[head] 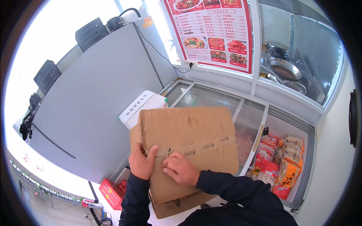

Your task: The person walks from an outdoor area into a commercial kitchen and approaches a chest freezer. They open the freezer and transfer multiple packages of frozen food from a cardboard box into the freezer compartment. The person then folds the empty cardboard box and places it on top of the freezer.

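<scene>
A large brown cardboard box [186, 127] is tilted before me, over the glass-topped chest freezer [217, 94]. Its broad face has a seam sealed with clear printed packing tape [209, 145]. My left hand [141, 162] grips the box's left edge, with the thumb on the face and the other fingers around the side. On the tape near the seam's left end, my right hand [181, 168] has its fingers curled together. Whether a bit of tape is pinched between them is hidden. A creased flap [175, 207] shows along the box's lower edge.
Behind the box, a white carton [141, 106] rests on the freezer. The freezer's right end is open, showing bagged frozen food [288, 169]. A tall grey cabinet [96, 99] stands at left. A red carton [111, 195] holding round red items sits on the floor.
</scene>
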Demonstrator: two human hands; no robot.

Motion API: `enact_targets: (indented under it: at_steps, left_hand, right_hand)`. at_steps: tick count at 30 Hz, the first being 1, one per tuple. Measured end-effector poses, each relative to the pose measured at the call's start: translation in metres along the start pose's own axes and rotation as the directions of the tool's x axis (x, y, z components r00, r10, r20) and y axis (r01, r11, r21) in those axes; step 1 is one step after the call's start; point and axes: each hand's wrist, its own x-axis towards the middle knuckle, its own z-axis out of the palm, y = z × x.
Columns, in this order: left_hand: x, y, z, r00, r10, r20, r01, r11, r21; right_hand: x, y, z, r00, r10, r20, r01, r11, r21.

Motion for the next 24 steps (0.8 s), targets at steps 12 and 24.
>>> enact_targets:
  at_steps: [12, 24]
  left_hand:
    - [-0.038, -0.098, 0.097, 0.994, -0.106, -0.034, 0.109, 0.985, 0.136]
    - [-0.038, -0.14, 0.197, 0.941, -0.312, 0.13, 0.287, 0.941, 0.181]
  right_hand:
    - [-0.045, 0.048, 0.037, 0.924, 0.356, 0.14, -0.38, 0.892, 0.243]
    - [-0.075, 0.111, 0.04, 0.699, 0.679, 0.226, -0.714, 0.642, 0.279]
